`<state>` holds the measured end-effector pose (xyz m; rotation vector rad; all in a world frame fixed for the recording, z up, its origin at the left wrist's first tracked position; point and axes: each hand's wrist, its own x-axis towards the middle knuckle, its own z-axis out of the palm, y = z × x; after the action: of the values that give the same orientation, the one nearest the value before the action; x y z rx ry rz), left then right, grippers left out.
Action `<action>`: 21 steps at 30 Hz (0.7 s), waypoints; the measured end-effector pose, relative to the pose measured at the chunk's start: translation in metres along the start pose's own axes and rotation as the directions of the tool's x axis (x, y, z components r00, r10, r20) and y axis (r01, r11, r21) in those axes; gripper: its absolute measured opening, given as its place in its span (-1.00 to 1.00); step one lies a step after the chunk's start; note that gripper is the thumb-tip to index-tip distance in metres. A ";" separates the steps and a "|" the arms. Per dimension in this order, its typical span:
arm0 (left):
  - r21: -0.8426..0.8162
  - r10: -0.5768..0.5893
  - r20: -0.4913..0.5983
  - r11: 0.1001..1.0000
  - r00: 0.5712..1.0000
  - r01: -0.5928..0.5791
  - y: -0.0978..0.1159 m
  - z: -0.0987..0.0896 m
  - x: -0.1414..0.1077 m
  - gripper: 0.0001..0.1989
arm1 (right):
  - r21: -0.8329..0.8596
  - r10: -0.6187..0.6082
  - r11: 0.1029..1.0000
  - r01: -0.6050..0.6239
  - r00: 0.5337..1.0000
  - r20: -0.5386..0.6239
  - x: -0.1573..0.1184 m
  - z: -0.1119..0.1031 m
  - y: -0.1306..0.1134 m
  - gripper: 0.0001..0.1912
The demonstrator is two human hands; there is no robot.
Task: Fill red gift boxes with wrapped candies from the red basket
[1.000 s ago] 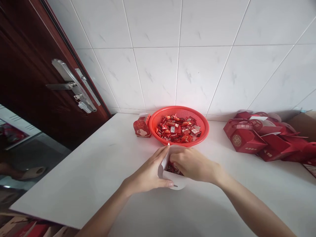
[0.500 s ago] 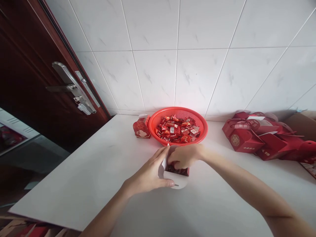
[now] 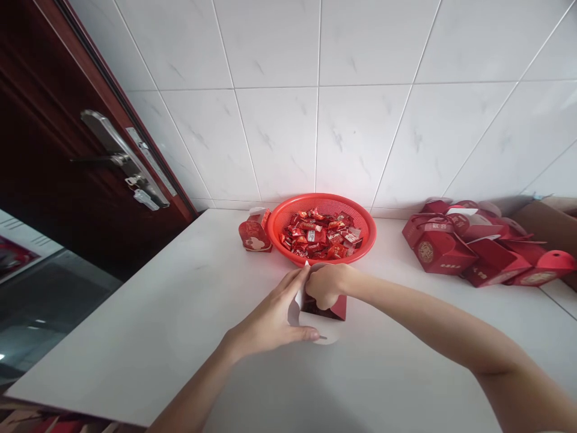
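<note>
A small open red box (image 3: 339, 308) with white inner flaps stands on the white table in front of the basket. My left hand (image 3: 274, 313) holds it from the left, with the thumb on the near flap and the fingers along the far side. My right hand (image 3: 327, 284) reaches down into the box, its fingertips hidden inside. Whether those fingers hold anything cannot be seen. Just behind the box sits a red plastic basket (image 3: 367, 237) filled with red-wrapped candies (image 3: 315, 234).
A red gift box (image 3: 255, 233) stands left of the basket. Several red boxes (image 3: 444, 249) are piled at the right, with a cardboard box (image 3: 547, 219) behind them. A tiled wall (image 3: 270, 138) rises behind the table (image 3: 157, 325); a dark door (image 3: 45, 120) is at left.
My right hand has moved slightly left and deeper into the red box. My left hand keeps its hold. The view has shifted slightly.
</note>
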<state>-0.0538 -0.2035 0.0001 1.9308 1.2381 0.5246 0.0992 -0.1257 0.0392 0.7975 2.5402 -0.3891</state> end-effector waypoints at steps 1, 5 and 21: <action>0.000 0.004 -0.001 1.000 1.000 -0.004 0.000 0.000 0.000 0.13 | -0.028 -0.004 1.000 0.004 0.999 0.033 -0.001 -0.002 0.000 -0.63; -0.022 -0.004 0.002 1.000 1.000 0.004 -0.002 0.002 0.001 0.17 | -0.113 0.000 0.993 0.012 0.995 0.100 -0.006 -0.003 -0.001 -0.85; -0.006 0.010 0.013 1.000 1.000 -0.010 -0.006 0.004 0.001 0.15 | 0.062 -0.084 0.995 0.073 0.975 0.204 -0.024 -0.007 0.004 -0.67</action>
<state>-0.0543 -0.2022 -0.0072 1.9341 1.2182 0.5200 0.1168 -0.1313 0.0561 0.6409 2.3804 -0.5401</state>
